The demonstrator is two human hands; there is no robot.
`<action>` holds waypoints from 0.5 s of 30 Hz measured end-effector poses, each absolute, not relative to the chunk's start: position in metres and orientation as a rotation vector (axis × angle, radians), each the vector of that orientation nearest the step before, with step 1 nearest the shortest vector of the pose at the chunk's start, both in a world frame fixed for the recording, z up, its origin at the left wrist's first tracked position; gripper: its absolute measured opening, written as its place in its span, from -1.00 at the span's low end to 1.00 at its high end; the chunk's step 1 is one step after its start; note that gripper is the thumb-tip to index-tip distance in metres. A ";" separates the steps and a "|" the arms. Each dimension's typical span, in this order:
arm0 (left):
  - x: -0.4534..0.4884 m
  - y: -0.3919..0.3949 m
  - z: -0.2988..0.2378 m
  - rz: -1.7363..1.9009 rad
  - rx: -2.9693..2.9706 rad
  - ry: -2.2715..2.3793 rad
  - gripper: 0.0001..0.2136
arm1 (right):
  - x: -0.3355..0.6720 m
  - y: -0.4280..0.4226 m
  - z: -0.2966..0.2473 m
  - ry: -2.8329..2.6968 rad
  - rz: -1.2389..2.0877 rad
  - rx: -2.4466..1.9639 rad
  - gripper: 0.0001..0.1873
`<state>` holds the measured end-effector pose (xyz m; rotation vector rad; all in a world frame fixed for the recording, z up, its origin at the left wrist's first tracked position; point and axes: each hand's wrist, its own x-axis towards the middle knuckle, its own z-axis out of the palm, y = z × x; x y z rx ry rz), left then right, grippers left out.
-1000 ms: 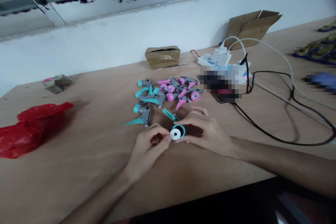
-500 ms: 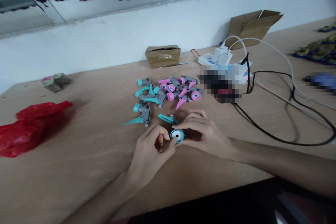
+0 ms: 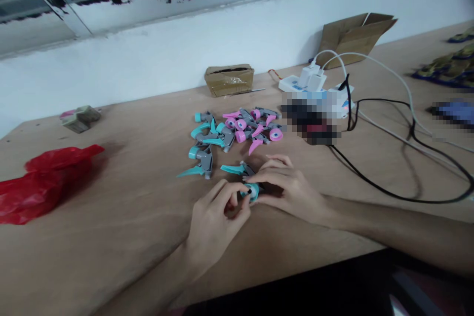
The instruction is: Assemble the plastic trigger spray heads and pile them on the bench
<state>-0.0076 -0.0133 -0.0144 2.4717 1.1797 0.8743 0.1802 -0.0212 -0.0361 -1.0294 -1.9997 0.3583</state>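
A teal-and-grey trigger spray head [image 3: 253, 196] lies on its side near the table's front, its round teal collar facing me. My right hand [image 3: 285, 185] is closed around its grey body and hides part of it. At the collar's opening, my left hand [image 3: 218, 219] pinches with thumb and forefinger, covering part of the pale inside. The teal trigger [image 3: 232, 169] sticks out to the left, beyond my fingertips. Several other teal spray heads [image 3: 202, 160] lie just behind my hands, and a heap of pink spray heads [image 3: 255, 128] lies to their right.
A red plastic bag [image 3: 55, 175] lies on the left of the wooden table [image 3: 137, 207]. Along the wall stand a small cardboard box [image 3: 229, 81] and a larger open carton [image 3: 351, 42]. A power strip [image 3: 291, 84] with chargers and a looping black cable [image 3: 392, 201] occupy the right side.
My left thumb and forefinger have moved slightly right and closed in on the collar, covering more of its opening. The trigger has tipped a little to the left. My right hand has stayed put.
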 end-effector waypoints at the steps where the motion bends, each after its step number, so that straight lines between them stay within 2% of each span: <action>1: -0.007 -0.014 -0.015 0.878 2.478 1.186 -0.94 | 0.180 -0.021 -0.036 -1.994 0.368 -1.031 -0.78; 7: -0.007 -0.017 -0.013 0.874 2.500 1.211 -0.88 | 0.181 -0.023 -0.033 -1.965 0.404 -1.056 -0.70; 15: -0.007 -0.019 -0.015 0.825 2.440 1.200 -0.86 | 0.179 -0.025 -0.032 -1.965 0.399 -1.058 -0.71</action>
